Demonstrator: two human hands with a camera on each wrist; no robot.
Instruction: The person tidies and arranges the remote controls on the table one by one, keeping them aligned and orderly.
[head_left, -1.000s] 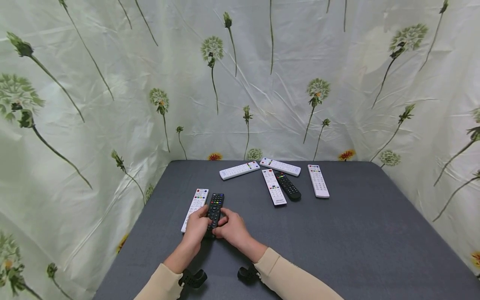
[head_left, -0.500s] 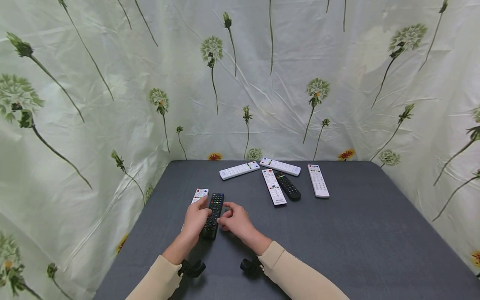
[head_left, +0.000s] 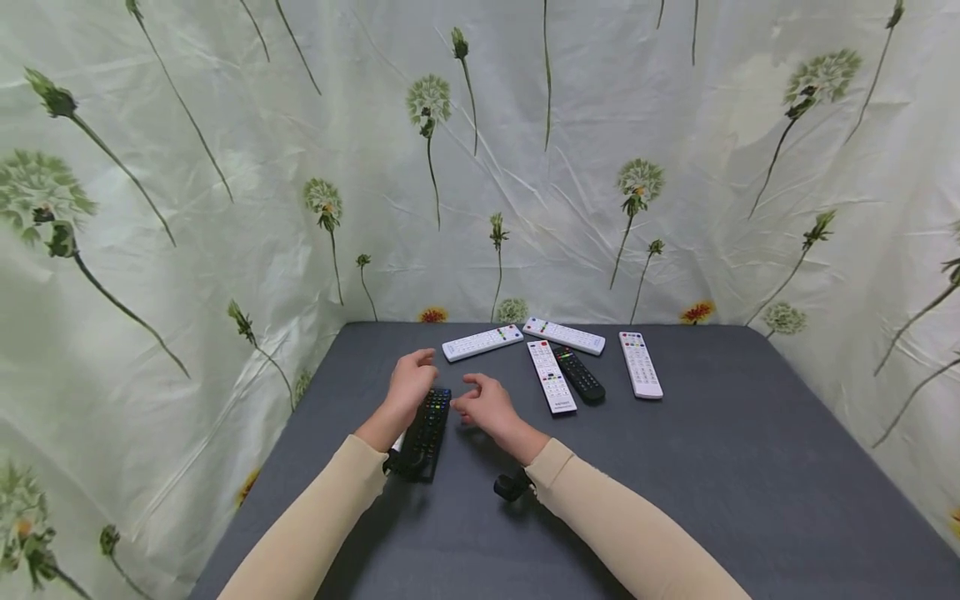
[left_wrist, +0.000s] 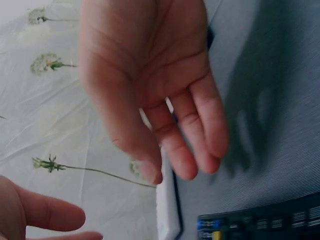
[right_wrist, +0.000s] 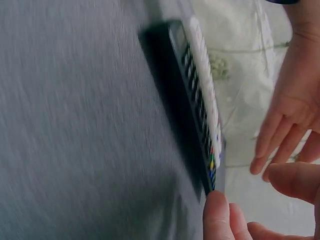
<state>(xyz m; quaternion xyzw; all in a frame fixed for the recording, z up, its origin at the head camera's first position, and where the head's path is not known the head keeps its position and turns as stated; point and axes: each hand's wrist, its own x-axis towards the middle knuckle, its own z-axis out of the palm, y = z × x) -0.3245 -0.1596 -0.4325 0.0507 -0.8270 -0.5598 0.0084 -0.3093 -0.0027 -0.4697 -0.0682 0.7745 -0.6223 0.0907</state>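
Note:
My left hand (head_left: pixel 408 387) hovers past the upper end of a black remote control (head_left: pixel 431 427), its fingers relaxed and holding nothing, as the left wrist view of that hand (left_wrist: pixel 155 85) also shows. My right hand (head_left: pixel 491 408) is raised just right of the same remote, fingers loosely bent with nothing between them. The black remote lies on the table, buttons up. A white remote control (right_wrist: pixel 204 65) lies alongside it on the left, mostly covered by my left arm in the head view.
Farther back on the grey table (head_left: pixel 675 483) lie a white remote (head_left: pixel 482 342), another white remote (head_left: pixel 570 337), a white remote (head_left: pixel 551 379) beside a black remote (head_left: pixel 581 377), and a white remote (head_left: pixel 641 367) to the right. A flower-patterned curtain (head_left: pixel 570 167) hangs behind the table.
Both hands have let go of the black remote and moved up and forward, away from it. The black remote stays in place beside the white one.

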